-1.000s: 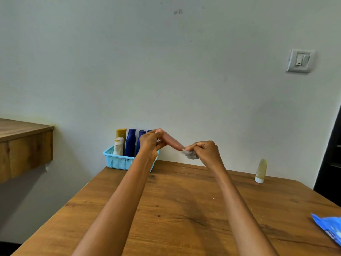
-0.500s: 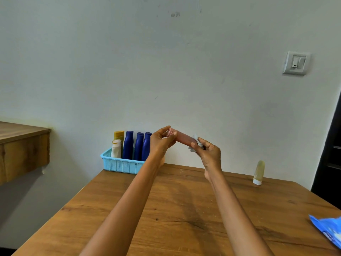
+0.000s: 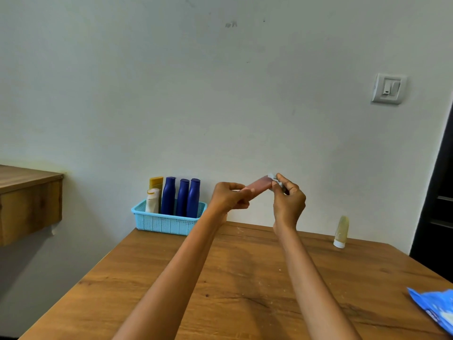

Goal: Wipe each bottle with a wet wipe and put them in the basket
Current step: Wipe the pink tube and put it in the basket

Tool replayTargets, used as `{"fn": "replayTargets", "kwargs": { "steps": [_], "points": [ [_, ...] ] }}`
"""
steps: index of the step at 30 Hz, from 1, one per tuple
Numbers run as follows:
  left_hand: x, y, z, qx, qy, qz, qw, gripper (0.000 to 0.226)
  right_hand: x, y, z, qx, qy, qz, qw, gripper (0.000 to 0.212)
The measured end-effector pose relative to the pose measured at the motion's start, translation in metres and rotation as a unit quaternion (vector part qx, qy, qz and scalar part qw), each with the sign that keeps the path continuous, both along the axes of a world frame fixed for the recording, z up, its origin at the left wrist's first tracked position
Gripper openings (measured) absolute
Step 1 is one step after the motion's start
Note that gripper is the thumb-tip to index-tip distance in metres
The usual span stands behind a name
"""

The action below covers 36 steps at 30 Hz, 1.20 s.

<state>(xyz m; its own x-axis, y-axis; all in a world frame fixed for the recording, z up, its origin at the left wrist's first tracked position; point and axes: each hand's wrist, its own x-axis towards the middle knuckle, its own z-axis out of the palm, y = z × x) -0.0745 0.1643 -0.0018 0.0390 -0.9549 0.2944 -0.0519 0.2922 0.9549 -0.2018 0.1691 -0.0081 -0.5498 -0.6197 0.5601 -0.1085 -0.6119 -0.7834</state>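
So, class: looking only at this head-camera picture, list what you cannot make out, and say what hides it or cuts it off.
- Pink bottle: its ends are covered, one by the left hand, the other by the right hand and wet wipe.
- Bottles in the blue basket: lower parts hidden by its wall; labels too small to read.
- Blue wipes packet: cut off by the right edge.
- Pale bottle: too small to read.
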Motion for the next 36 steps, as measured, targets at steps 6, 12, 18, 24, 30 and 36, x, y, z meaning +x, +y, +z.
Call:
{"fn": "replayTargets", "kwargs": {
  "steps": [6, 12, 18, 24, 30, 36],
  "points": [
    [0.005, 0.005, -0.003, 0.048, 0.142, -0.077, 0.986, 0.037, 0.027, 0.011, -0.008, -0.074, 0.238, -0.021, 0.968, 0.029],
    [0.015, 0.004, -0.003, 0.132, 0.293, -0.089, 0.943, 0.027, 0.028, 0.005, -0.01, -0.013, 0.261, 0.018, 0.965, 0.018],
    [0.017, -0.001, -0.008, 0.112, 0.314, -0.092, 0.938, 0.037, 0.014, 0.001, -0.013, 0.102, 0.026, 0.133, 0.986, 0.017],
    [0.002, -0.002, -0.018, -0.007, 0.141, -0.002, 0.99, 0.054, 0.022, 0.008, -0.011, 0.15, -0.132, 0.385, 0.901, 0.025],
    [0.0, -0.003, -0.017, -0.099, 0.034, 0.065, 0.992, 0.049, 0.015, 0.004, -0.014, 0.191, -0.224, 0.411, 0.863, 0.018],
    [-0.002, -0.004, -0.02, -0.08, 0.06, 0.072, 0.992, 0.048, 0.009, 0.002, -0.018, 0.184, -0.228, 0.394, 0.871, 0.012]
  ]
}}
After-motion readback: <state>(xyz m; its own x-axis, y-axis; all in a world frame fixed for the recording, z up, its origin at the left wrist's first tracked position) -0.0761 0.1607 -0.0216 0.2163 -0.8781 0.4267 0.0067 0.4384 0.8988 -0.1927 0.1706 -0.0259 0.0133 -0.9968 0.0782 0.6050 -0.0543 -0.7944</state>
